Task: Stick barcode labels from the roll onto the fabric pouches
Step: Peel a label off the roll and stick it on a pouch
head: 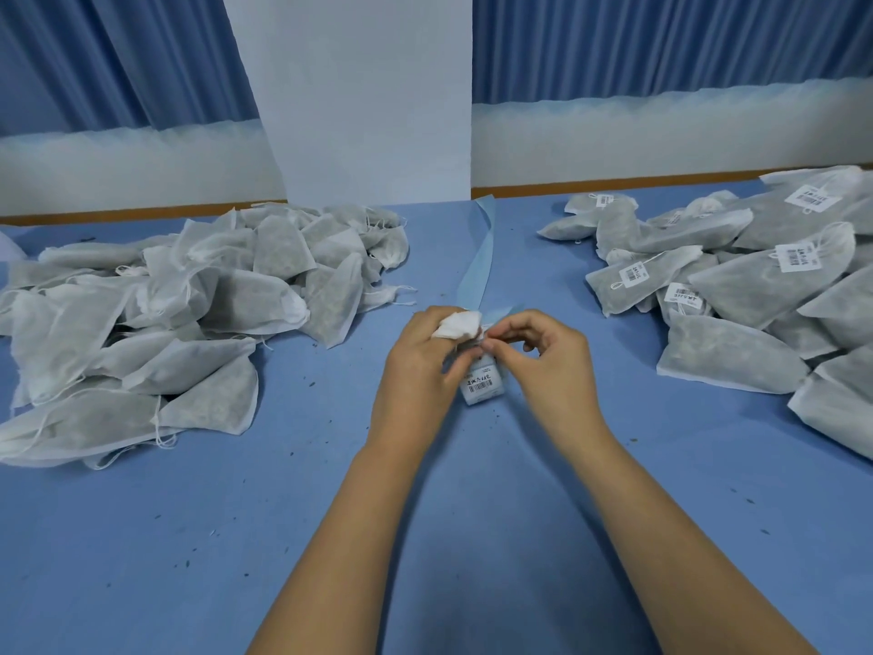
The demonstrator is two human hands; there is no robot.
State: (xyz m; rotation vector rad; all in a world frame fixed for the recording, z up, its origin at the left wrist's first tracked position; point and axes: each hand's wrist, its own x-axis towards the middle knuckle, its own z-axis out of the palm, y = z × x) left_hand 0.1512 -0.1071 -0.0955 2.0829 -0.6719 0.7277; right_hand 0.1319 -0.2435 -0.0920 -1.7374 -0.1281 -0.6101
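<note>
While peeling low over blue table, wrapped left hand [420, 366] round barcode label roll [483, 385]; pinched label [484, 341] edge between thumb and forefinger of right hand [538, 356]. Risked creasing or self-sticking if yanked crooked. Unlabelled pouch pile [189, 314] left, well apart.

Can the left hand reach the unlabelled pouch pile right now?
Probably: the table between the left hand and the unlabelled pouch pile holds nothing in the way, though that hand grips the label roll.
</note>
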